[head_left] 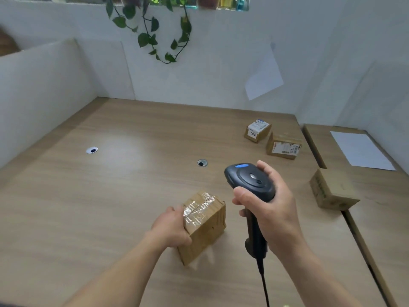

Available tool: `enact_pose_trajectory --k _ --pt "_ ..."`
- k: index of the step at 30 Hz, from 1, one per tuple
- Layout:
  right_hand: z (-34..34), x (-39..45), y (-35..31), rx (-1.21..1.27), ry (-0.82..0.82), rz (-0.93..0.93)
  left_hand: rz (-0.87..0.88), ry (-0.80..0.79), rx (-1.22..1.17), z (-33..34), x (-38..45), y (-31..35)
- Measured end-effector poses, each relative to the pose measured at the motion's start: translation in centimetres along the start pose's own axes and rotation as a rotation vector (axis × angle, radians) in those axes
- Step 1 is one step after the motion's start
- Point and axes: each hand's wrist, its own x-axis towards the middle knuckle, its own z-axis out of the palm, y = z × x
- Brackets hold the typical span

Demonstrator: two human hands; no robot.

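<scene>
— Nearest the person, on the wooden desk [110, 196], what does the left hand [171, 227] have?

— Its fingers and thumb are curled around the left side of a small cardboard box [205, 227], gripping it. The box is down at the desktop, front and centre; whether its base lies flat cannot be told.

— Is the box open? Anything visible inside?

— It is closed. Clear glossy tape crosses the top seam and wrinkles over the edge, so the contents are hidden. The card is plain brown, and no label shows on the faces turned to the camera.

— And the right hand [272, 209]?

— Just right of the box, it is wrapped around the handle of a black barcode scanner [250, 182], thumb lying against the head. A blue light shows on top, and a black cable [264, 284] drops from the handle's base.

— Farther out?

— Two round cable grommets [202, 163] are set in the desk. To the right stands another plain brown box [334, 189], also closed. Beyond it lie two sealed parcels [257, 129] with white shipping labels, close together near the back corner. A white sheet of paper [360, 150] lies on the side desk, and a trailing green vine [155, 29] hangs over the white partition [177, 80] behind.
</scene>
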Motion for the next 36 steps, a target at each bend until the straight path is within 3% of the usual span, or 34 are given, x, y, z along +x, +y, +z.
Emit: enact_pose_trajectory --k 2,8,12,15,17,19,22,24,29,36 --pt "-0.7 -0.4 -0.2 0.01 -0.018 0.009 -0.094 0.004 -0.174 -0.2 -0.5 0.0" --pt "-2.6 -1.0 -0.7 0.069 -0.124 0.02 -0.201 0.101 -1.192 -3.7 -4.4 -1.4" --pt "-3.4 -1.8 -1.2 0.1 -0.216 0.014 -0.209 0.017 -1.328 -4.5 -9.0 -2.8" --pt "-4.3 -2.2 -1.6 0.11 -0.279 0.008 -0.417 -0.06 -1.443 -1.2 -11.3 -3.9" --pt "-4.9 -2.7 -1.4 0.112 -0.307 0.013 -0.6 -0.053 -1.388 2.2 -12.1 -4.1" --pt "-5.6 -3.1 -1.2 0.111 -0.321 0.023 -0.685 0.026 -1.14 5.3 -12.4 -3.7" --pt "-6.6 -3.5 -0.3 0.1 -0.326 0.031 -0.58 0.243 -0.545 8.8 -11.8 -3.4" --pt "-7.1 -3.6 0.4 0.096 -0.308 0.04 -0.515 0.292 -0.315 9.3 -11.9 -1.5" --pt "-7.4 -3.7 0.8 0.108 -0.292 0.055 -0.604 -0.041 -0.211 10.2 -12.0 4.4" --pt "-7.1 -4.6 1.8 0.089 -0.282 0.084 -0.704 0.042 -0.261 12.1 -11.1 5.1"
